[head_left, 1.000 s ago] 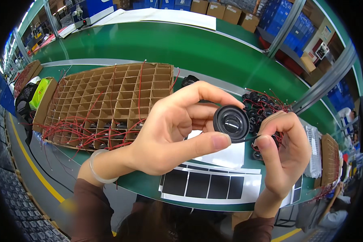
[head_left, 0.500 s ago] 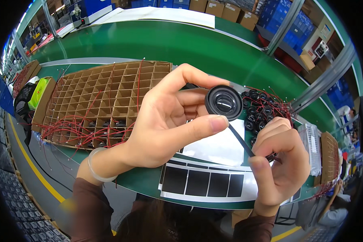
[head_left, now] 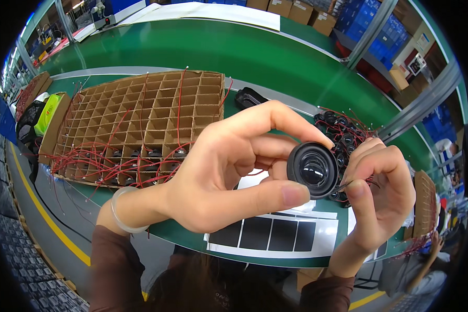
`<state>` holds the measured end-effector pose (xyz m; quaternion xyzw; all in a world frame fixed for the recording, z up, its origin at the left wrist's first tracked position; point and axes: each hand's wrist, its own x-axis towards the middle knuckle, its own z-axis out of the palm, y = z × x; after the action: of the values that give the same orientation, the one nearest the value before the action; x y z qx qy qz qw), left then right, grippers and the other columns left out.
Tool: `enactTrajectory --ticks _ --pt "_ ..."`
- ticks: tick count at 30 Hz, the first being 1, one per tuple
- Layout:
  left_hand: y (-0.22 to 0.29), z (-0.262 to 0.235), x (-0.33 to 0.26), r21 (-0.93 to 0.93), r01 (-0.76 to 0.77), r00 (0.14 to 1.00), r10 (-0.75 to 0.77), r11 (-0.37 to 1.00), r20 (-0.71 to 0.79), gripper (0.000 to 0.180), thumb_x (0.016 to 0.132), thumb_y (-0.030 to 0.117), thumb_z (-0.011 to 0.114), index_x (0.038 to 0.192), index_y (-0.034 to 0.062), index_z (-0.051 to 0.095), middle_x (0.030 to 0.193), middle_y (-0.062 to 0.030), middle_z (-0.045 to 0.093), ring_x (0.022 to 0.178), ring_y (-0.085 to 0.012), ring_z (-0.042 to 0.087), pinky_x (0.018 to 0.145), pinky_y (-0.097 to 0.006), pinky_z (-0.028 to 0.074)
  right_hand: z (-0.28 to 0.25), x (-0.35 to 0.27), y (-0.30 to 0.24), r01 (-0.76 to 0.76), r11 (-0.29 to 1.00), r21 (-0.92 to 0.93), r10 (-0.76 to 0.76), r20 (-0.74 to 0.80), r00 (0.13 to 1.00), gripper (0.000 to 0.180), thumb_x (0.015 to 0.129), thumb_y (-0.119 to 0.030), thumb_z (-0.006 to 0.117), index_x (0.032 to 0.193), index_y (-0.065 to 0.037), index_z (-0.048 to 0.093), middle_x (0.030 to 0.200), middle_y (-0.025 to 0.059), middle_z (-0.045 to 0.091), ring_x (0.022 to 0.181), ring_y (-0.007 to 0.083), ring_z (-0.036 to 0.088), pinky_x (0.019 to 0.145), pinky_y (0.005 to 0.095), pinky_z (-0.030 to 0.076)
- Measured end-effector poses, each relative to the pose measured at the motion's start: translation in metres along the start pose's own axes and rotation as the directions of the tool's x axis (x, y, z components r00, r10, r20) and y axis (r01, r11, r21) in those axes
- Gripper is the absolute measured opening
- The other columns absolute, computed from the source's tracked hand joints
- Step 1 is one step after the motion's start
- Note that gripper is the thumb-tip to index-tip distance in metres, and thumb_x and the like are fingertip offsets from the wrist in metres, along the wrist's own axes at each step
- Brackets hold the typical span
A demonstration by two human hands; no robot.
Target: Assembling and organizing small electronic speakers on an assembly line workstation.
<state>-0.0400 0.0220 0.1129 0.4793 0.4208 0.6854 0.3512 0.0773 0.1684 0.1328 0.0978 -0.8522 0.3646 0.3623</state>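
Observation:
A small round black speaker [head_left: 313, 170] with a glossy domed centre is held up in front of me. My left hand [head_left: 234, 166] grips it by the rim between thumb and fingers. At the speaker's right edge my right hand [head_left: 377, 190] pinches a thin black strip [head_left: 343, 186], of which only a short piece shows between rim and fingertips. Behind the right hand lies a pile of similar black speakers [head_left: 343, 130] with red wires. A cardboard divider box [head_left: 156, 112] stands to the left, with speakers in its near cells and red wires trailing over them.
White sheets with black rectangles [head_left: 283, 234] lie on the green table below my hands. A black case [head_left: 248, 98] sits behind my left hand. Beyond runs a green conveyor belt [head_left: 203, 47]. A metal post [head_left: 426, 114] rises at the right, near another divider box [head_left: 424, 205].
The speaker and my left hand have moved right and slightly down. My right hand is now close to the rim, and the strip, stretched long before, shows only briefly.

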Motion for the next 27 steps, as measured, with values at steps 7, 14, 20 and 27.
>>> enactTrajectory --ticks 7,14,20,27 --pt "0.0 0.004 -0.003 -0.08 0.037 0.999 -0.037 0.996 0.006 0.047 0.061 0.005 0.059 0.101 -0.0084 0.038 0.088 -0.0173 0.055 0.085 -0.018 0.054 0.077 -0.028 0.039 -0.002 0.001 0.001 0.065 0.998 0.008 -0.066 0.045 0.997 0.016 0.067 -0.01 0.055 0.07 0.0 0.044 0.06 0.0054 0.044 0.058 0.013 0.039 0.054 0.0218 0.028" --pt "0.007 0.004 -0.005 -0.141 0.129 0.99 -0.121 0.981 0.067 0.046 0.059 0.004 0.061 0.098 -0.0071 0.04 0.09 -0.0175 0.054 0.086 -0.0185 0.054 0.08 -0.028 0.039 -0.004 0.0 -0.002 0.089 0.995 0.045 -0.095 0.132 0.987 0.017 0.065 -0.012 0.056 0.07 0.0 0.045 0.061 0.0059 0.046 0.059 0.0143 0.04 0.055 0.0223 0.029" --pt "-0.003 0.003 0.008 -0.122 0.113 0.987 -0.125 0.986 -0.096 0.044 0.062 0.015 0.058 0.098 -0.0061 0.041 0.079 -0.0146 0.057 0.077 -0.017 0.056 0.072 -0.027 0.043 -0.001 0.007 0.001 -0.155 0.947 -0.281 0.152 -0.036 0.988 0.046 0.06 -0.012 0.056 0.101 0.003 0.045 0.074 0.0085 0.052 0.066 0.0135 0.044 0.066 0.0242 0.035" --pt "-0.001 0.005 0.004 -0.126 0.104 0.994 -0.109 0.987 -0.033 0.048 0.072 0.029 0.051 0.103 -0.0035 0.033 0.075 -0.0156 0.056 0.054 -0.0085 0.046 0.046 -0.015 0.031 -0.007 0.005 0.003 -0.113 0.989 -0.092 0.121 0.085 0.989 0.074 0.05 -0.041 0.067 0.101 0.007 0.043 0.086 0.0109 0.051 0.08 0.0166 0.048 0.073 0.0258 0.036"
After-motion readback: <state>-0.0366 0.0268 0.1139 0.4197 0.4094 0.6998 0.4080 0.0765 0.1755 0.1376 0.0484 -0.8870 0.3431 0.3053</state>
